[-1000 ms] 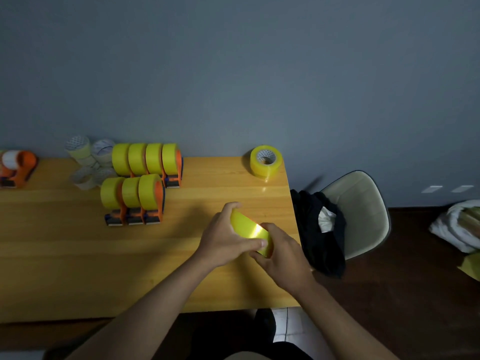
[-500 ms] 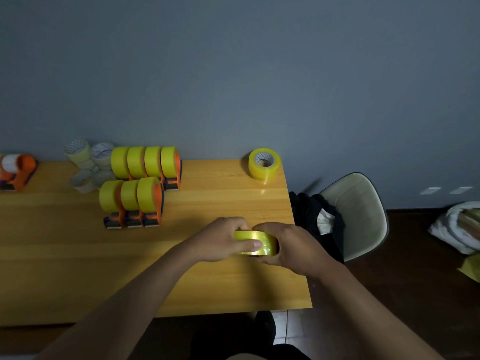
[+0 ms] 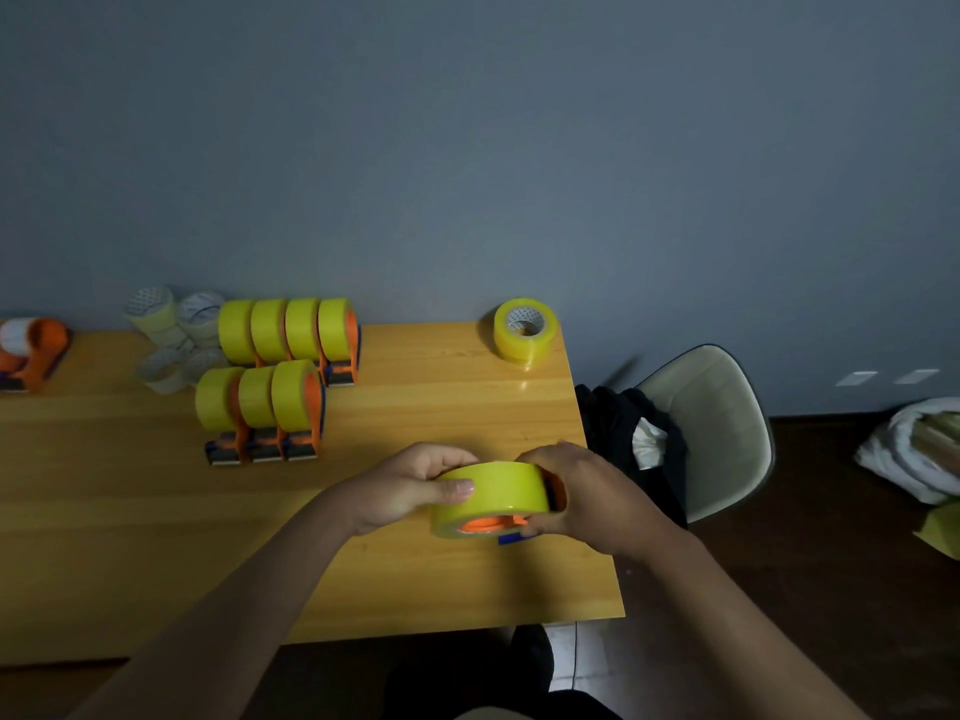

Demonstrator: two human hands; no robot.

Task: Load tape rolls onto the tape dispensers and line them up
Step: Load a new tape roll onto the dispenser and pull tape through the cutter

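Note:
A yellow tape roll [image 3: 493,493] sits on an orange and blue dispenser [image 3: 555,498], held flat over the wooden table [image 3: 441,407]. My left hand [image 3: 410,485] grips the roll from the left, thumb on its side. From the right, my right hand [image 3: 582,493] grips the dispenser and roll; most of the dispenser is hidden. Two rows of loaded dispensers stand at the back left, a front row [image 3: 260,407] and a back row [image 3: 288,332]. One loose yellow roll [image 3: 524,330] lies at the back right corner.
Clear tape rolls [image 3: 171,330] are stacked behind the rows. Another orange dispenser [image 3: 31,350] stands at the far left edge. A beige chair [image 3: 711,423] with dark clothing on it is right of the table, with white bags [image 3: 919,454] on the floor beyond.
The roll turned from tilted upright to lying flat, and its underside with the orange hub now faces me. Both hands stayed on it and shifted slightly toward the right edge.

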